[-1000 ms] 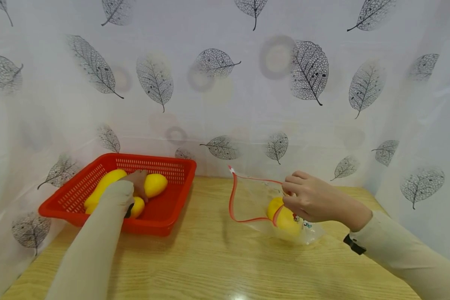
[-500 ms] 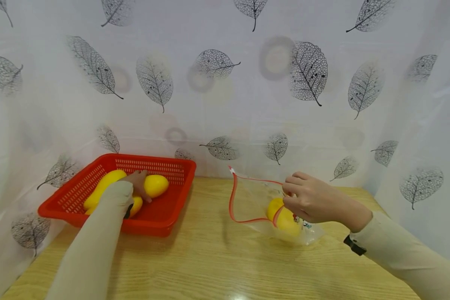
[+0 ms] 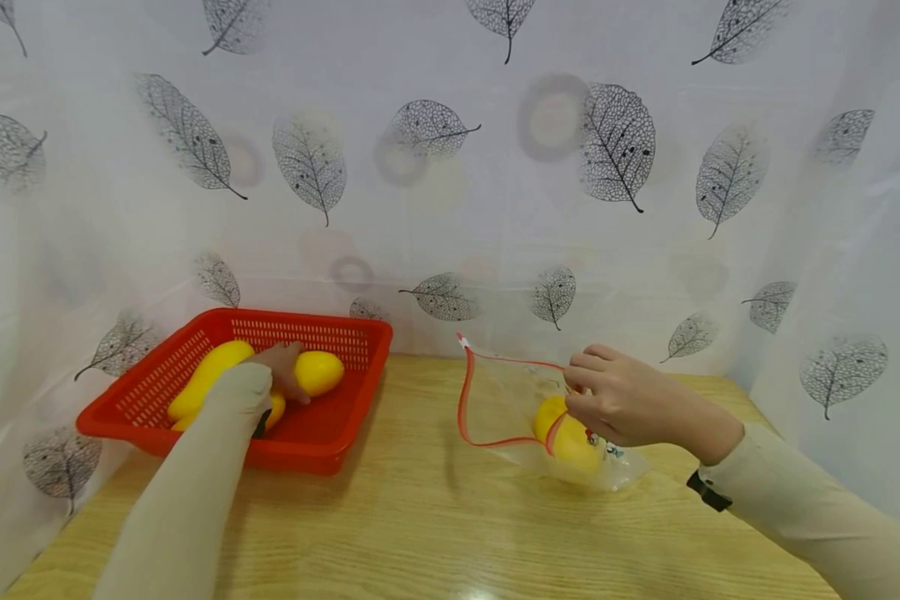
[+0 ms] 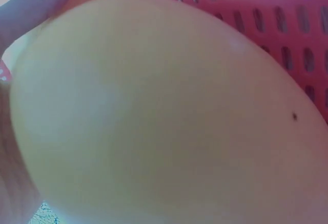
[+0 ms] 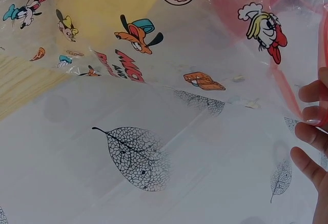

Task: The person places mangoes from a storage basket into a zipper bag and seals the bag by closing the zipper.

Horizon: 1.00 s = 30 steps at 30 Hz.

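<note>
Pinching the red-edged clear zip bag point(image 3: 528, 457), my right hand point(image 3: 618, 398) holds its mouth parted on the right of the wood-grain table point(image 3: 390, 533); yellow fruit point(image 3: 579, 443) is inside. At left, my left hand point(image 3: 283, 369) is in the red perforated basket point(image 3: 300, 458), touching an oval yellow fruit point(image 3: 321, 372); I cannot tell whether it grips. An elongated yellow fruit point(image 3: 212, 375) lies left of that hand. Leaf-print curtain point(image 3: 450, 225) hangs far.

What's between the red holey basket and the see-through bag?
In the head view, only bare, pale wooden tabletop lies between the red rectangular plastic basket and the clear plastic bag.
</note>
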Tool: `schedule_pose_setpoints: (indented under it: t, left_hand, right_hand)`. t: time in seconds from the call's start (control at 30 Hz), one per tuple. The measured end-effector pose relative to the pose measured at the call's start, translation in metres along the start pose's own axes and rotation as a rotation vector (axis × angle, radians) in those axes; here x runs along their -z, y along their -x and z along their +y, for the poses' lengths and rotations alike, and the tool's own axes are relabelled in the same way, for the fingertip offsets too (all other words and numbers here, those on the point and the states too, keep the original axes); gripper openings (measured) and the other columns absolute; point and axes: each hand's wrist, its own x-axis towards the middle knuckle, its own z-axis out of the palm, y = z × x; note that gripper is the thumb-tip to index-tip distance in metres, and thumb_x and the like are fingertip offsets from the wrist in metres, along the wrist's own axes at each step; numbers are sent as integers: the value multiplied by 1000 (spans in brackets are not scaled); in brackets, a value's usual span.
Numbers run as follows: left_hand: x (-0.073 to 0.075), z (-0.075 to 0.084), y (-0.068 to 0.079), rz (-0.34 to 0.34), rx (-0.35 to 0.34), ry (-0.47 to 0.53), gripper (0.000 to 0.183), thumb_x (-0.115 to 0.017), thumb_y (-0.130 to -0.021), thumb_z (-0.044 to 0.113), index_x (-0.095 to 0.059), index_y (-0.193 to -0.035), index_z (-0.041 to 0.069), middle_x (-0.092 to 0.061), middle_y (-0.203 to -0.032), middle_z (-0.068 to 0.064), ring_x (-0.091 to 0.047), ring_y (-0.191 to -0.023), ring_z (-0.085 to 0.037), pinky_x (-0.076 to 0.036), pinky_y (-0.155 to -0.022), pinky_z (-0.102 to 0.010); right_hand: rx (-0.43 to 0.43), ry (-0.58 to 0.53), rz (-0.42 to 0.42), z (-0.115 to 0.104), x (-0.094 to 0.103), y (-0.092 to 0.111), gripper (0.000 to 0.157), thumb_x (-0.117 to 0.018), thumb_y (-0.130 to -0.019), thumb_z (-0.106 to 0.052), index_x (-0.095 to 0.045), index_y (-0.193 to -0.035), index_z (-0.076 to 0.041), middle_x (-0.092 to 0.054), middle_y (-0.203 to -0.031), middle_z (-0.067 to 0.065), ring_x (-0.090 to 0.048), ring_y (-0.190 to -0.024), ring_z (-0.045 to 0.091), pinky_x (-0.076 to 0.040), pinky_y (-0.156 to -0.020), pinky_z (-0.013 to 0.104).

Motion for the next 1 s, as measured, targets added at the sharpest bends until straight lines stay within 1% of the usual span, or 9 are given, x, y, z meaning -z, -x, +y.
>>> schedule_pose_setpoints:
  t: [0.13,0.23,0.43,0.5,0.57,0.77,0.83,0.9,1.0]
  left_hand:
    - [-2,4,-1,17,-30,-43,115,-81,-60,53,-22,-147,6,-31,-144,-28,-37,-125,-44,-28,-104,-64]
    - [-2,6,-1,23,-55,-54,110,-81,-61,52,-26,-146,7,-36,-142,-28,-39,-122,-43,-29,-104,-64]
    - [2,13,3,-16,-96,-11,104,-82,-64,47,-30,-145,7,-40,-141,-24,-40,-122,-40,-28,-105,-63]
    - [3,16,5,-36,-105,1,103,-81,-65,47,-30,-146,8,-40,-142,-23,-40,-123,-40,-27,-105,-64]
    - [4,18,6,-45,-128,-16,104,-80,-65,50,-29,-145,7,-41,-141,-24,-40,-123,-40,-27,-105,-63]
    - [1,23,5,-38,-205,-75,107,-77,-65,57,-30,-143,1,-45,-137,-25,-44,-121,-40,-32,-105,-58]
    - [0,26,5,-39,-205,-71,107,-77,-64,57,-30,-143,2,-46,-137,-24,-44,-121,-39,-32,-105,-58]
    - [-1,29,6,-38,-201,-84,108,-77,-64,57,-29,-144,3,-44,-138,-26,-42,-124,-42,-31,-105,-59]
    - [0,36,12,-60,-147,-72,110,-77,-65,57,-23,-147,6,-35,-143,-29,-36,-128,-45,-30,-104,-62]
  right_hand:
    - [-1,1,-1,0,0,1,42,-29,-101,-24,-49,-65,-17,-45,-69,-3,-37,-66,13,-42,-67,30]
    - [0,0,-1,-1,0,1,42,-29,-101,-24,-49,-64,-17,-44,-69,-3,-36,-66,13,-42,-67,30]
    - [4,-1,-1,0,1,1,41,-30,-101,-24,-49,-65,-17,-44,-69,-2,-36,-65,13,-41,-66,30]
    - [5,2,-1,0,1,1,41,-30,-101,-24,-49,-65,-17,-44,-69,-2,-36,-65,13,-41,-66,30]
    - [6,1,-1,0,1,0,41,-30,-101,-24,-50,-65,-17,-44,-69,-2,-36,-65,13,-41,-66,30]
    - [10,-8,6,0,0,-1,41,-31,-100,-23,-49,-64,-17,-44,-69,-2,-36,-65,13,-41,-66,30]
    - [10,-11,7,0,0,-1,41,-31,-100,-23,-49,-64,-17,-44,-69,-2,-36,-65,13,-41,-66,30]
    - [10,-13,9,0,0,-1,41,-31,-100,-23,-49,-64,-17,-44,-69,-2,-36,-65,13,-41,-66,30]
    - [11,-16,12,0,0,-2,41,-31,-100,-23,-48,-64,-17,-44,-69,-2,-36,-65,13,-41,-66,30]
